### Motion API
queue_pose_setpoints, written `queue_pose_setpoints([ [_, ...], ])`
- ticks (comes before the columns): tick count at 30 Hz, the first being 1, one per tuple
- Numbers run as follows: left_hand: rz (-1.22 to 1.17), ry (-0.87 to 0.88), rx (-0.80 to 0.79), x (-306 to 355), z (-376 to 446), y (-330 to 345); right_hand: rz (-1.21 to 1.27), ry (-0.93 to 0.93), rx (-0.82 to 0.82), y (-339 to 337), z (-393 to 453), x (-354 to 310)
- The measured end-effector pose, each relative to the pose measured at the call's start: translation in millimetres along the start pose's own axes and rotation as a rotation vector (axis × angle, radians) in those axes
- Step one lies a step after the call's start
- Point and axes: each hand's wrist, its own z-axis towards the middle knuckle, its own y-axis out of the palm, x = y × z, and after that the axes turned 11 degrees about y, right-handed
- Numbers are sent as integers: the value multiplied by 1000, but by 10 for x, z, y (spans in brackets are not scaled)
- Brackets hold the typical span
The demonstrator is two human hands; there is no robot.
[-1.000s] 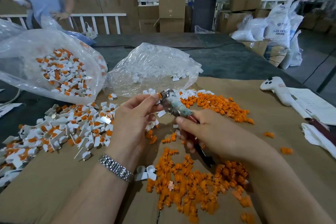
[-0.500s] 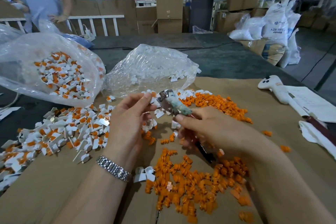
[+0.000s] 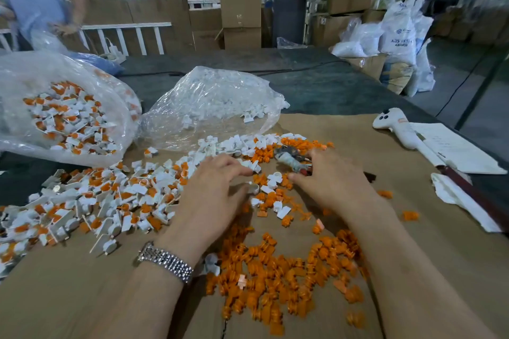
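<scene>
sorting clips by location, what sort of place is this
Probably a factory or warehouse assembly bench: loose heaps of small orange plastic parts and white parts, clear bags holding more, and stacked cardboard boxes and resin sacks behind.

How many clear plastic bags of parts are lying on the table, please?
2. The left bag holds white-and-orange parts; the centre bag holds white parts. A bluish bag behind the left one may hold more.
</scene>
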Motion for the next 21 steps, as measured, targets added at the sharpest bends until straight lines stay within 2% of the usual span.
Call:
queue_pose_setpoints([
  [3, 111, 32, -144, -9, 37, 87, -95, -13, 34, 60, 24, -4],
  [7, 91, -23, -150, -4, 56, 96, -108, -18, 16, 91, 34, -2],
  [10, 45, -50, -121, 1, 68, 93, -78, -11, -27, 89, 18, 6],
  [12, -29, -83, -71, 8, 71, 85, -16, -38, 11, 50, 6, -16],
  [14, -109, -119, 2, 26, 64, 63, 117, -160, 57, -6, -12, -56],
  [17, -196, -136, 117, 52, 44, 23, 328, -359, -38, -32, -89, -138],
  [21, -260, -156, 126, 46, 8, -20, 209, -406, -85, 52, -152, -217],
])
